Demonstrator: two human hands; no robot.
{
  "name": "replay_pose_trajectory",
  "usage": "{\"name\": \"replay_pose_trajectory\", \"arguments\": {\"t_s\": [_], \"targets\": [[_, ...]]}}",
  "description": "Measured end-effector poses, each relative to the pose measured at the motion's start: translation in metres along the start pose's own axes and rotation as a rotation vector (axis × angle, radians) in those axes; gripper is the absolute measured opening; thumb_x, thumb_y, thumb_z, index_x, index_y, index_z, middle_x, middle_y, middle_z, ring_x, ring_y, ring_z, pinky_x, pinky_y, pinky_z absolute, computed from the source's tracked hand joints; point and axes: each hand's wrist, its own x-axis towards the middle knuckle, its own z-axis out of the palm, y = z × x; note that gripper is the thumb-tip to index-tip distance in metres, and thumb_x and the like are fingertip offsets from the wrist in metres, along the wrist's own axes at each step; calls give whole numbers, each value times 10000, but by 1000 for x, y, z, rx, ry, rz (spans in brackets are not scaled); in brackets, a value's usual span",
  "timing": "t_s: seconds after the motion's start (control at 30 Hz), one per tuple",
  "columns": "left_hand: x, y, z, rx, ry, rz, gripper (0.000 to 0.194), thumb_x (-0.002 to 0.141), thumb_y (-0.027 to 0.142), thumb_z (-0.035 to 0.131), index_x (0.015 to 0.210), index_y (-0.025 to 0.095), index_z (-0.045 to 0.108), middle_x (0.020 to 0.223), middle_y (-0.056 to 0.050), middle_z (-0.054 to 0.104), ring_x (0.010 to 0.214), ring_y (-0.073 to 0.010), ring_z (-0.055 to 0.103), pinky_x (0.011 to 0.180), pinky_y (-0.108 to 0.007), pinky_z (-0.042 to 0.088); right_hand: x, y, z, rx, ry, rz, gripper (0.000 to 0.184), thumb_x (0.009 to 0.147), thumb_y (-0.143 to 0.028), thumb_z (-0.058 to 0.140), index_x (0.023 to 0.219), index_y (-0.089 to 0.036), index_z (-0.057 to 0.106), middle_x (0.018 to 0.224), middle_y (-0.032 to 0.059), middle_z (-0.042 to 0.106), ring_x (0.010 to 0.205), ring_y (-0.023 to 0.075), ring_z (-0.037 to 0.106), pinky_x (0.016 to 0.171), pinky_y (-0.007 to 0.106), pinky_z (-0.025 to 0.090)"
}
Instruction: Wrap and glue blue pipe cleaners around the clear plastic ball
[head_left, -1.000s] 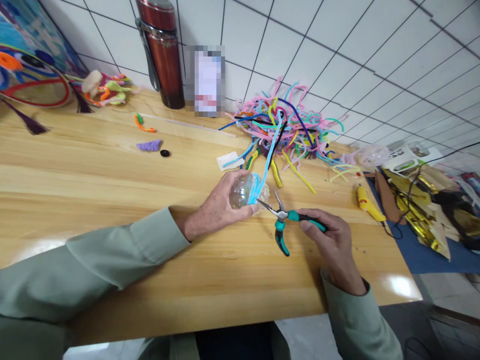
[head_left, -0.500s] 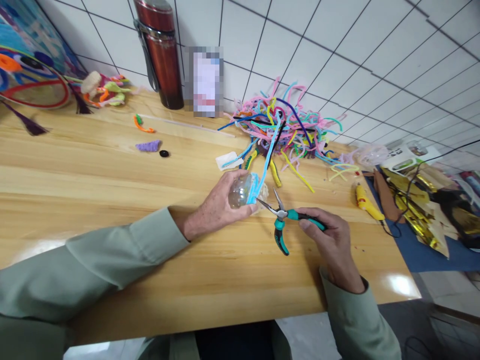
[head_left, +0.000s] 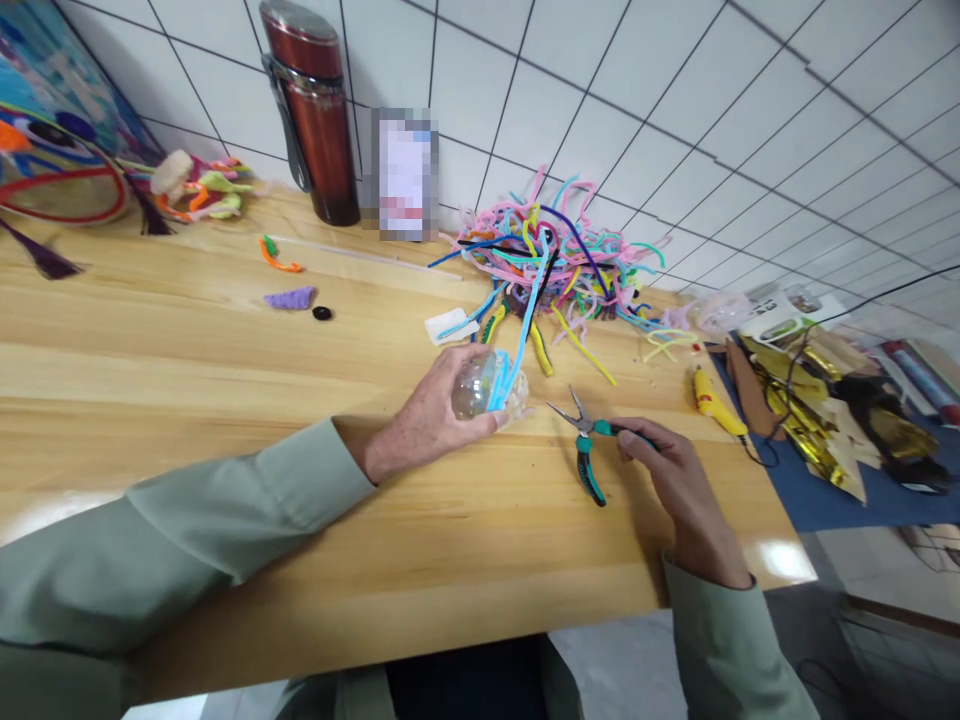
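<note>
My left hand [head_left: 431, 405] is closed around a clear, rounded plastic piece [head_left: 471, 388], perhaps a bottle part; its exact kind is hard to make out. Light-blue pipe cleaner [head_left: 498, 384] wraps its right part, and a long end [head_left: 529, 318] sticks up toward the back. In my right hand [head_left: 664, 465] is one handle of a pair of needle-nose pliers [head_left: 585, 427] with teal and black grips. Their jaws are spread and stand apart from the plastic piece, to its right. The other handle hangs free over the table.
A heap of colourful pipe cleaners [head_left: 517, 225] lies at the wall, with yellow-handled pliers [head_left: 540, 350] before it. A red flask [head_left: 321, 120] and a blurred phone [head_left: 405, 175] stand left. A yellow glue gun [head_left: 716, 405] and gold foil [head_left: 802, 430] lie right.
My right hand has drawn the pliers away to the right, so their tips no longer meet the blue pipe cleaner. My left hand keeps its hold on the plastic piece.
</note>
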Motion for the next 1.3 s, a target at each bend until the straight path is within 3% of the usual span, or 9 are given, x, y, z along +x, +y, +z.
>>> {"name": "replay_pose_trajectory", "arguments": {"t_s": [0.13,0.23,0.3,0.4,0.5,0.6,0.87,1.3], "targets": [[0,-1,1,8,12,18,718,898,455,825,1497,234,497,1479,-166,602,1389,-353,629,1217,-568,517,6,29,-5,-121,11,5,374,818,-582,765,945,-245,865,1041,102,859,980,314,757,929,473,596],[0,-3,3,12,17,39,718,891,454,830,1491,229,506,1471,-166,613,1393,-354,623,1222,-571,507,9,27,-3,-218,96,-153,362,839,-606,752,877,-254,831,1006,110,840,983,312,756,962,499,596],[0,-3,4,8,19,47,720,885,446,831,1489,224,508,1472,-168,614,1395,-355,622,1226,-573,502,8,8,7,-248,161,-290,273,885,-526,748,877,-260,811,989,93,828,979,290,755,962,482,595],[0,-3,5,15,24,58,722,875,426,832,1489,223,510,1474,-162,615,1405,-352,619,1228,-562,506,1,-38,34,-202,142,-454,102,945,-350,739,914,-262,781,982,54,818,948,241,756,920,421,599],[1,-1,5,14,26,73,717,872,406,830,1488,232,507,1464,-155,620,1394,-341,629,1211,-544,527,-2,-78,68,-170,73,-584,70,967,-266,715,913,-261,760,928,37,806,858,210,736,828,381,595],[2,0,5,14,34,101,699,871,397,830,1471,227,514,1441,-162,632,1374,-347,637,1198,-558,532,1,-96,93,-146,52,-650,67,973,-242,702,928,-258,748,901,28,799,799,193,717,764,358,586],[2,-1,5,51,29,130,711,867,374,846,1473,230,501,1443,-159,624,1382,-341,628,1195,-546,531,3,-91,112,-105,131,-784,106,994,-165,689,997,-256,743,932,28,771,827,180,709,738,336,580],[2,-6,6,17,42,141,697,878,406,828,1475,241,506,1444,-159,621,1379,-350,630,1206,-565,522,4,-84,116,-163,156,-810,114,1006,-208,698,1086,-272,746,1013,52,769,883,200,726,770,374,611]]}}
